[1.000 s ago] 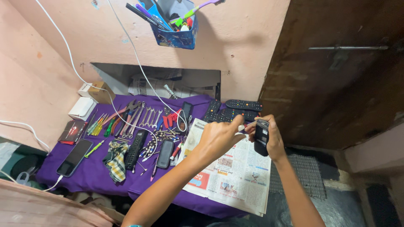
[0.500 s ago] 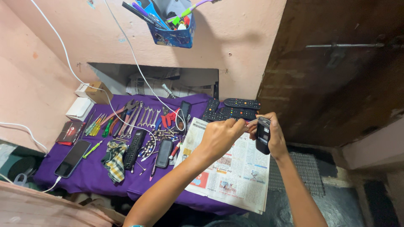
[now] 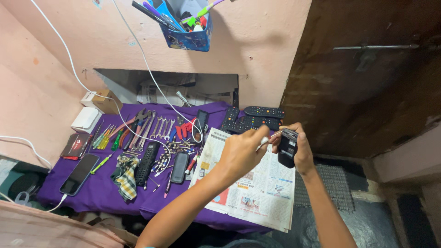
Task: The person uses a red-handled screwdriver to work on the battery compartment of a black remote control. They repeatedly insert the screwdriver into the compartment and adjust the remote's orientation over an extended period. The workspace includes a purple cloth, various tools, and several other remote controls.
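Right hand [image 3: 301, 149]: my fingers are wrapped around a small black device [image 3: 287, 148], holding it in the air above the far edge of the newspaper [image 3: 257, 188].
Left hand [image 3: 241, 151]: my fingers are pinched narrow on a thin white-handled tool [image 3: 268, 139], whose tip reaches the top of the black device.
Newspaper: lies flat under both hands, overlapping the right part of the purple cloth [image 3: 101, 193] that covers the desk.
Remote controls [image 3: 257, 117]: several dark ones lie on the cloth just beyond my hands, near the wall.
Spanners and pliers [image 3: 149, 126]: laid in a row at the far left of the cloth, well apart from my hands.
Long black remote [image 3: 148, 157]: lies mid-cloth, beside a checked rag [image 3: 125, 174].
Phone [image 3: 79, 173]: at the left edge of the cloth, with a white cable plugged in.
Blue holder [image 3: 186, 25]: hangs on the wall above, full of pens and tools.
White cable [image 3: 151, 78]: runs down the wall onto the cloth, left of my hands.
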